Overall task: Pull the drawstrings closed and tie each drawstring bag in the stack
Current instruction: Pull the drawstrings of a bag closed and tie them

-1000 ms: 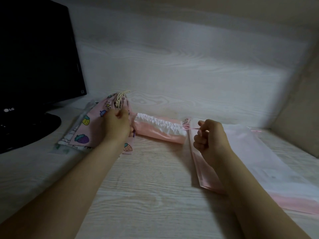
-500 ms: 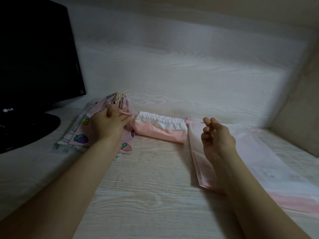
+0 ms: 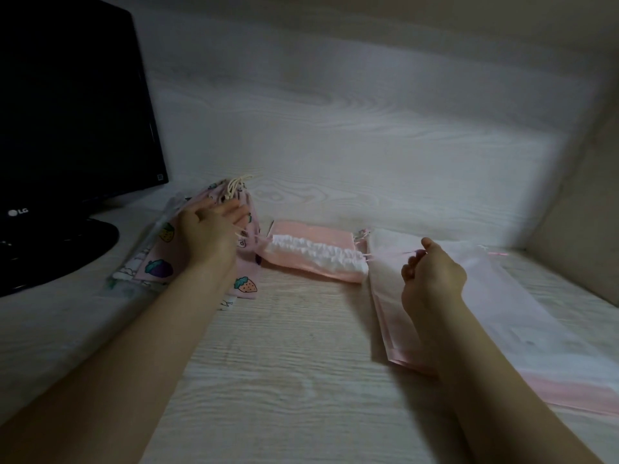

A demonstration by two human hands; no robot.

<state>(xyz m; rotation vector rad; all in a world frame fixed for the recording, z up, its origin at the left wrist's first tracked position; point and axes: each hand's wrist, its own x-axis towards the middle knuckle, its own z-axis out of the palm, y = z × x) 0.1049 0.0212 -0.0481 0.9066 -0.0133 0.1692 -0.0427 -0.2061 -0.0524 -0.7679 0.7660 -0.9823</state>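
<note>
Two hands are at work, one on each side. The left hand (image 3: 209,234) lies flat with straight fingers, pressing on the strawberry-print bag (image 3: 160,267) that tops a small pile at far left; how many bags are in that pile cannot be told. Cream cords (image 3: 236,185) bunch at the pile's far end, just beyond the fingertips. The right hand (image 3: 433,279) is curled, thumb raised, pinching one thin pink drawstring (image 3: 392,253) that runs leftward to the single gathered pink bag (image 3: 315,259). That bag lies between the two hands, its white ruffled mouth drawn in. Under the right hand and wrist sits a stack of flat pale bags (image 3: 519,313), several layers, count unclear. One dark monitor (image 3: 67,112) stands far left on the wooden desk (image 3: 284,363).
</note>
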